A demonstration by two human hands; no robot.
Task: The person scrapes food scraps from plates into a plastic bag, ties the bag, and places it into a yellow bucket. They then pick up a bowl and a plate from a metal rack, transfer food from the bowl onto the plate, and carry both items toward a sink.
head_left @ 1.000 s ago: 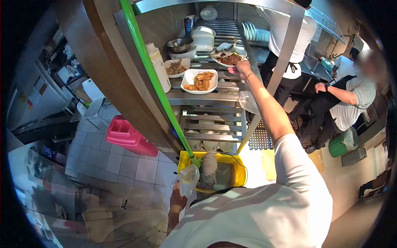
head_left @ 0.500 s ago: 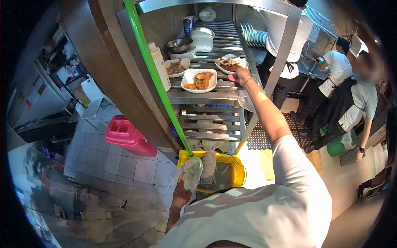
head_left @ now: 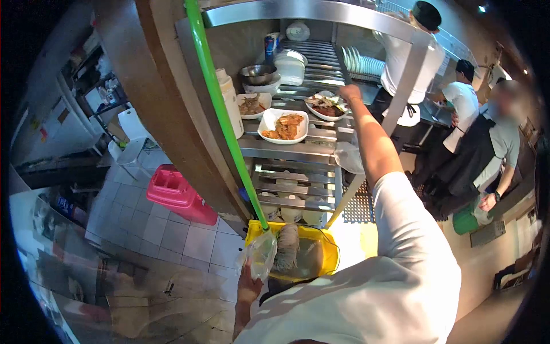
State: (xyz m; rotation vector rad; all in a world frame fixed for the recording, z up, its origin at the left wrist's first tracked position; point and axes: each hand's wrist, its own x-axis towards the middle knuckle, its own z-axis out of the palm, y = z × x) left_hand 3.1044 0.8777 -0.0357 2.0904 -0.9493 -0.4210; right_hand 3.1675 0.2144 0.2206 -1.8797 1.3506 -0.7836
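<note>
My left hand [head_left: 249, 285] is closed on a clear plastic bag [head_left: 261, 255], held low beside the mop head [head_left: 287, 247]. My right hand [head_left: 350, 93] reaches to the metal rack, its fingers curled at the right edge of a white dish [head_left: 326, 106] with dark, saucy food scraps. What those fingers grip, if anything, is too small to make out. To the left stand a square white dish [head_left: 283, 126] of orange-brown scraps and another white dish [head_left: 254, 105] of brownish leftovers.
A green pole [head_left: 220, 114] slants down to a yellow mop bucket [head_left: 327, 252]. Stacked white containers [head_left: 290, 66] and a metal bowl [head_left: 258, 73] stand farther back on the rack. A pink bin [head_left: 179, 192] is on the left. Several people work at the right.
My right hand has moved up along the right dish's edge, from its near side toward its far right side, and its fingers have curled. My left hand still holds the bag.
</note>
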